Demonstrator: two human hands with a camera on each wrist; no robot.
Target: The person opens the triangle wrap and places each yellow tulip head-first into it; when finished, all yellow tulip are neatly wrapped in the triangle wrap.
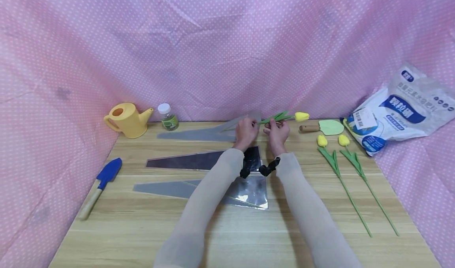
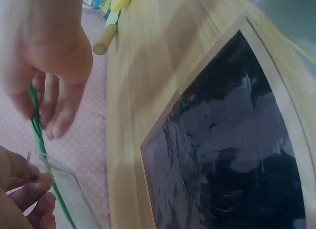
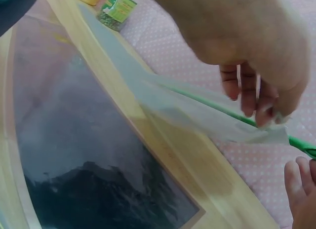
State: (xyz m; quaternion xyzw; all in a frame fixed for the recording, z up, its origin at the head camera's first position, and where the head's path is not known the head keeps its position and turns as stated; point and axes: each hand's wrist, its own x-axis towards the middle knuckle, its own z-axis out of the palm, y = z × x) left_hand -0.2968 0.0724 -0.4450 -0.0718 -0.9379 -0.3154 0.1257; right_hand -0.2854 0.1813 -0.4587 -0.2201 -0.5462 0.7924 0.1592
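A yellow artificial tulip point(image 1: 301, 116) lies sideways above the table's back edge, its green stem point(image 3: 217, 108) inside a translucent flower sleeve point(image 3: 197, 119). The sleeve's mouth is pinched by my left hand point(image 1: 246, 133), close to where the stem enters. Just to the right, my right hand point(image 1: 277, 135) grips the tulip by its leaves, below the yellow head. In the left wrist view, my right hand point(image 2: 49, 56) is above my left hand point(image 2: 27, 189), with the green stem running between them. My right fingertips are partly hidden there.
Nearer me lie a dark sleeve point(image 1: 192, 160) and a clear sleeve point(image 1: 249, 191). Two tulips point(image 1: 334, 163) point(image 1: 355, 165) rest at right, by a green trowel point(image 1: 330, 127) and white bag point(image 1: 401, 110). Leftward are a watering can point(image 1: 131, 122), jar point(image 1: 169, 118) and blue trowel point(image 1: 108, 173).
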